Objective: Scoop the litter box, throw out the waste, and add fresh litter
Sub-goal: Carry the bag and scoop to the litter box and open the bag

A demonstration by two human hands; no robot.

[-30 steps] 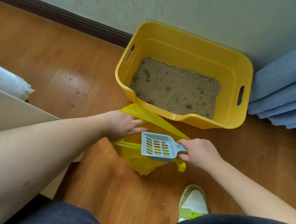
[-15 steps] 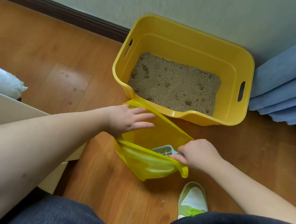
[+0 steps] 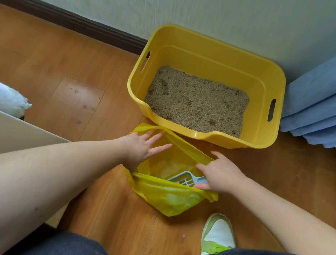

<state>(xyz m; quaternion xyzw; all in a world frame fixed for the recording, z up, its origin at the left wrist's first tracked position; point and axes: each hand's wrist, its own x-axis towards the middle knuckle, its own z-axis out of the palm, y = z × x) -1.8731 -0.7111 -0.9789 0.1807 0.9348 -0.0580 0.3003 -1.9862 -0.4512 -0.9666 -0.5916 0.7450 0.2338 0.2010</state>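
Left hand (image 3: 142,146), fingers spread flat, props bag (image 3: 166,197) open; right hand (image 3: 219,174) pinches rim, scoop (image 3: 184,180) inside to dump waste.

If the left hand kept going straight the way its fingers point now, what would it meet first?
The left hand lies with fingers spread on the far rim of the yellow bag, pointing up and right. Beyond the bag's edge, the first thing would probably be the low front wall of the yellow litter box, though depth is hard to judge.
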